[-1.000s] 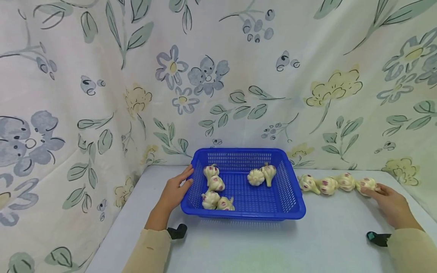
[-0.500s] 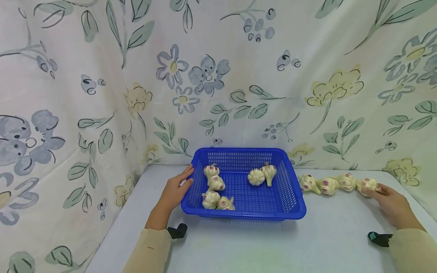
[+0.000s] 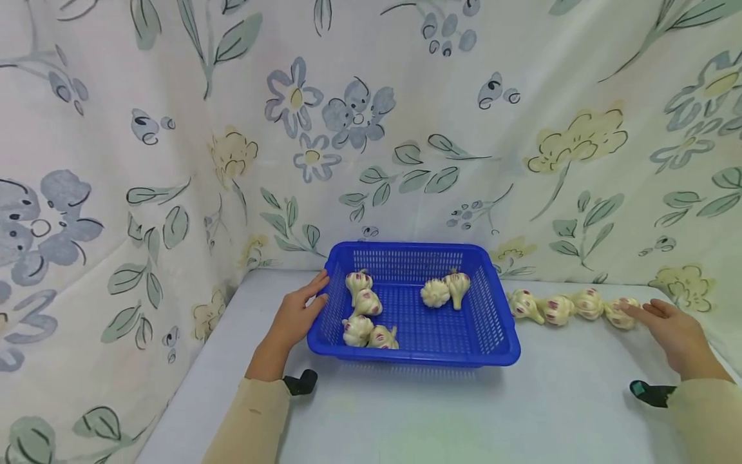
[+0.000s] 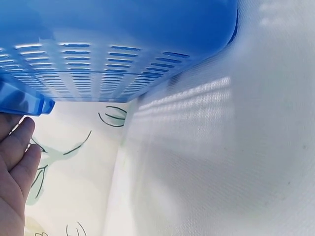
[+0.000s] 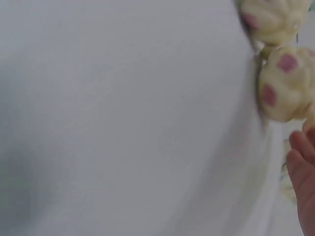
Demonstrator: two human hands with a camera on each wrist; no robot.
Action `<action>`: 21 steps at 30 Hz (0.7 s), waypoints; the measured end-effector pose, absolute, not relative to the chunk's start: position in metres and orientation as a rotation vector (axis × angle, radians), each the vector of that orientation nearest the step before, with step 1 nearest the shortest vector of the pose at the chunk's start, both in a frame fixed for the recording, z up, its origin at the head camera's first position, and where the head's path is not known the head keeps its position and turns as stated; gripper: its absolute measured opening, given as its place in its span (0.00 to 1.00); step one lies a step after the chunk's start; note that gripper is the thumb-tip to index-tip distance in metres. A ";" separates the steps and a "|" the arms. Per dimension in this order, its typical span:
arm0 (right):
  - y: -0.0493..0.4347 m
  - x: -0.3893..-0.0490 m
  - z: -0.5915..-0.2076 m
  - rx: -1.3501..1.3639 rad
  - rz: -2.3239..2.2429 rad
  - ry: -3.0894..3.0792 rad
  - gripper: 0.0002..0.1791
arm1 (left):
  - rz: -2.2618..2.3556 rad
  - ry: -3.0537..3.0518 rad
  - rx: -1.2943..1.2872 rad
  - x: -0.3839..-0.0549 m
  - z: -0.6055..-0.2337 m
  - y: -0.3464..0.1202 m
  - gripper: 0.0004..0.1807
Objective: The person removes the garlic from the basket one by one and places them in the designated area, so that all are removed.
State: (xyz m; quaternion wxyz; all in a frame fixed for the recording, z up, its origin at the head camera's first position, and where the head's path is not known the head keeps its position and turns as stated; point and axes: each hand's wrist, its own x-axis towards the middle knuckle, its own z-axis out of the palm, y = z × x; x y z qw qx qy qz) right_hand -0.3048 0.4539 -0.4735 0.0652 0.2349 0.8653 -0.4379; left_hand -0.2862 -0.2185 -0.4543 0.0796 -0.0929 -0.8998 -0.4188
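Observation:
My left hand rests against the left rim of a blue plastic basket, fingers extended along it. In the left wrist view, its fingertips lie just beneath the basket's edge. My right hand is at the right end of a row of garlic bulbs, its thumb tip right at the last garlic bulb. The other fingers stand loosely apart from that bulb. In the right wrist view, relaxed fingers show just below the bulb.
Inside the basket, several garlic bulbs lie along the left side and a pair of bulbs sits toward the right. More bulbs line the white table to the basket's right. A floral curtain hangs behind.
My right hand has loosened from the last garlic bulb, its fingers straightening and drawing slightly right. The head view has tilted a little. The left hand stays at the basket.

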 end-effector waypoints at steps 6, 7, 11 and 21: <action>0.419 -0.314 -0.429 0.548 -1.193 2.844 0.60 | -1.273 -2.678 -0.282 -0.288 -0.455 -0.219 0.25; 0.411 -0.317 -0.421 0.506 -1.167 2.879 0.60 | -1.275 -2.675 -0.282 -0.288 -0.455 -0.219 0.25; 0.376 -0.324 -0.389 0.299 -1.120 2.967 0.57 | -1.294 -2.664 -0.292 -0.289 -0.456 -0.220 0.25; 0.264 -0.339 -0.350 -0.144 -1.209 2.946 0.51 | -1.283 -2.678 -0.315 -0.291 -0.456 -0.221 0.25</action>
